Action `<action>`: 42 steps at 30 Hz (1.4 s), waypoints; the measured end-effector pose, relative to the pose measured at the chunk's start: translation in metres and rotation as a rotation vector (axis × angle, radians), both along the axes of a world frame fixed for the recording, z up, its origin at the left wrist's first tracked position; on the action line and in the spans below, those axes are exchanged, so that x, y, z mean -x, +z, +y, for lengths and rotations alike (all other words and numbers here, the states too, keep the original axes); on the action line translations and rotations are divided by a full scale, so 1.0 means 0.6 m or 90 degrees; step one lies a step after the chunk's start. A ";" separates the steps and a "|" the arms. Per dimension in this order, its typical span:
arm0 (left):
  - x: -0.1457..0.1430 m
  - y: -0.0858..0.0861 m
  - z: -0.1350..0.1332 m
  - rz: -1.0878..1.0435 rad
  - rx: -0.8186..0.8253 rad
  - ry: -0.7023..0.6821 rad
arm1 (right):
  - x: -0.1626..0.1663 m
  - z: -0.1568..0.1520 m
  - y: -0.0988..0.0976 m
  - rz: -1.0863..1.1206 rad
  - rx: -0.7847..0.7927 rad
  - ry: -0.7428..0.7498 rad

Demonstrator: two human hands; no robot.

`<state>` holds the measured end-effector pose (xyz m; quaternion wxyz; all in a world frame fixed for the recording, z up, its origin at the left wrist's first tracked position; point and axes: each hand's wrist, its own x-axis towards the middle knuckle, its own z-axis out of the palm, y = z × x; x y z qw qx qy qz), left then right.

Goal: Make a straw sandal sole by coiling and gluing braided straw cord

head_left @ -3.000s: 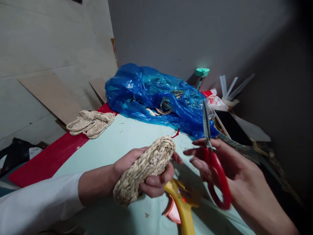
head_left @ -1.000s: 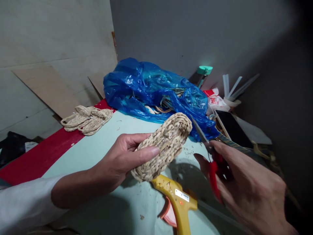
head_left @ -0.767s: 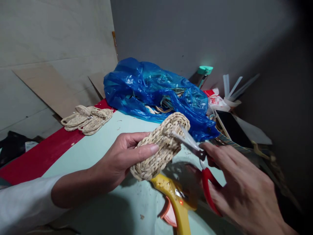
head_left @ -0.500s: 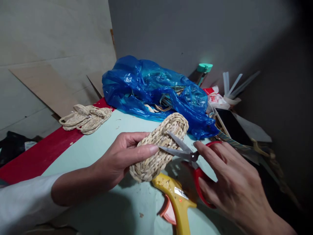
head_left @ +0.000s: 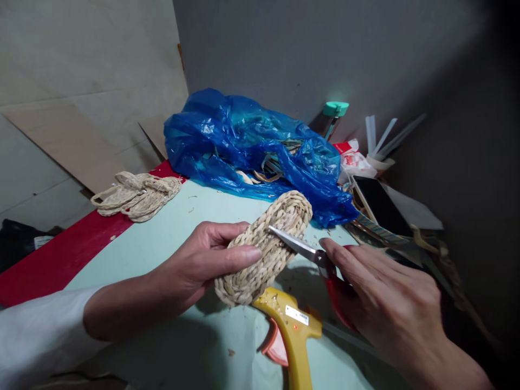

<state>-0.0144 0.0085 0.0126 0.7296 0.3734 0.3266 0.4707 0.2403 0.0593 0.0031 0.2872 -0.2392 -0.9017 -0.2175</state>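
Note:
My left hand (head_left: 219, 257) grips an oval piece of braided straw (head_left: 280, 230), thumb on top and fingers underneath, tilted with its far end up to the right. In my right hand (head_left: 385, 292) is a pair of scissors (head_left: 298, 245) with red handles. Its blades are closed together, and their tips lie over the middle of the braided piece; whether they touch it I cannot tell. Just below the braided piece a yellow glue gun (head_left: 294, 336) with an orange trigger and a lit red light rests on the pale green tabletop (head_left: 162, 260).
A blue plastic bag (head_left: 244, 135) with dried strands inside spreads across the back. At left, a bundle of braided straw cord (head_left: 140, 195) lies over the red edge (head_left: 69, 254). To the right are a dark phone-like slab (head_left: 379, 203) and a cup (head_left: 379, 162) with glue sticks.
The scissor blades, apart before, have closed together over the braided piece. The fingers of my right hand have drawn in on the handles. The whole view has shifted slightly.

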 end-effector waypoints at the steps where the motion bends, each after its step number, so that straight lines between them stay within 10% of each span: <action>1: 0.000 0.001 0.000 0.004 0.000 0.001 | 0.001 0.000 -0.001 -0.002 0.001 0.009; 16: 0.000 0.000 0.007 0.069 0.074 0.176 | 0.010 0.001 0.012 0.344 0.412 -0.125; 24: 0.004 0.008 0.017 0.185 -0.055 -0.016 | 0.026 -0.009 0.023 0.487 0.748 -0.103; 42: 0.015 0.002 0.036 0.214 -0.143 0.269 | 0.029 -0.011 0.001 0.568 0.775 -0.168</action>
